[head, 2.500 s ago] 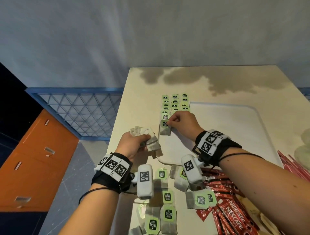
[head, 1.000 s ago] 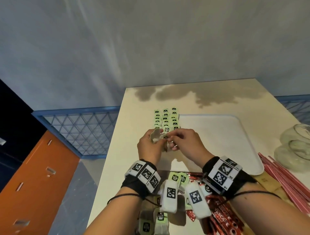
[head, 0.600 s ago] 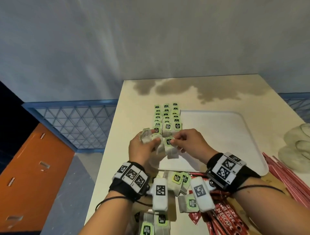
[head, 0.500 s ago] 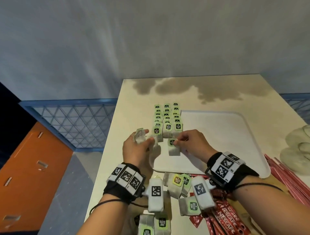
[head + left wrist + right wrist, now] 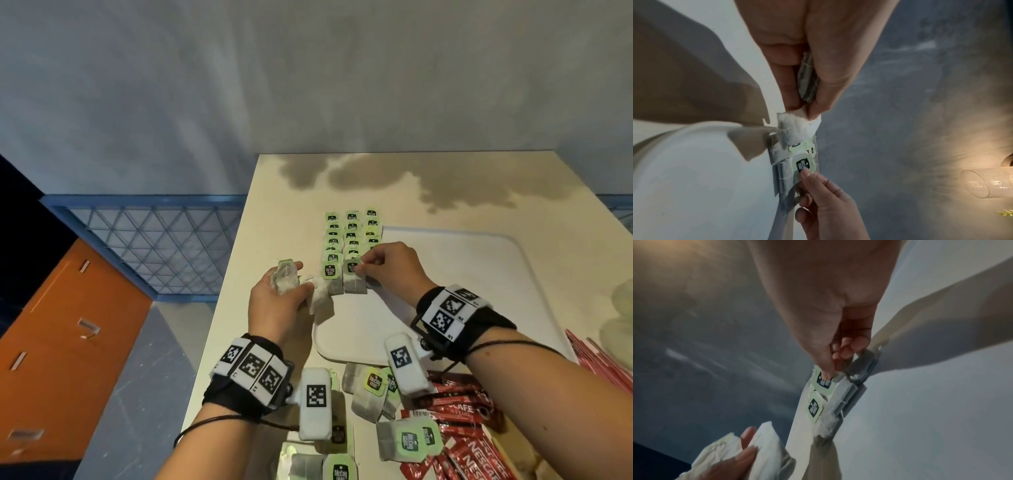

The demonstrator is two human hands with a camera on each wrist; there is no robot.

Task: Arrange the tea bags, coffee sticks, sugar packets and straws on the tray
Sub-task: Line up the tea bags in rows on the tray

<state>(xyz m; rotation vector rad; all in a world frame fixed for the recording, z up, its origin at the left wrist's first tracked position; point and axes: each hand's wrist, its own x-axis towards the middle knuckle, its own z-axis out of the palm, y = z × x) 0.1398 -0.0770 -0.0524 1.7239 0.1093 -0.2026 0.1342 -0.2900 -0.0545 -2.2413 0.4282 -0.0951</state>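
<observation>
Tea bag [image 5: 352,279] pinched under curled right hand [image 5: 390,270].

A cream table [image 5: 479,192] stands against a grey wall [image 5: 308,75], beside an orange cabinet [image 5: 61,342].

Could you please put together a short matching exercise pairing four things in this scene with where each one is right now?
Things:
1. left hand
2. right hand
3. coffee sticks
4. tray

Places or states:
A. lying loose on the table at its near edge, off the tray
B. white, with rows of tea bags along its left side
C. holds a bunch of tea bags beside the tray
D. pinches the green tag of a tea bag at the near end of the rows

Pairs: 1-C, 2-D, 3-A, 4-B
</observation>
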